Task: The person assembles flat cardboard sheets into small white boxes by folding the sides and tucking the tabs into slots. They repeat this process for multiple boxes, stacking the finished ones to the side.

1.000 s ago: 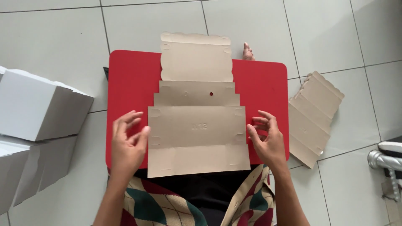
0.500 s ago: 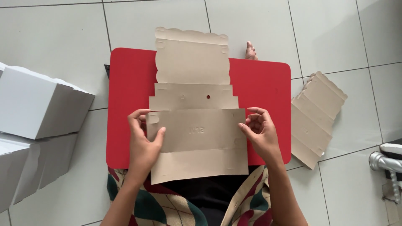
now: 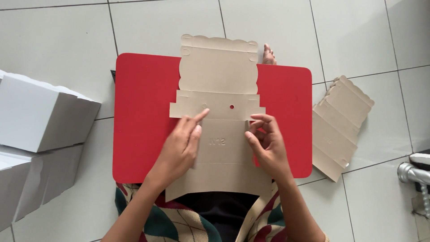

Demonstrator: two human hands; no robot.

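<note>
Brown cardboard sheet (image 3: 219,112) lies at centre frame on the red board (image 3: 143,116). Both hands have moved inward (side flaps now folded up): left hand (image 3: 179,150) and right hand (image 3: 265,145) pinch those flaps.

Matt brown cardboard blank (image 3: 218,80) on smooth red board (image 3: 143,116), glossy floor tiles (image 3: 58,40)
</note>
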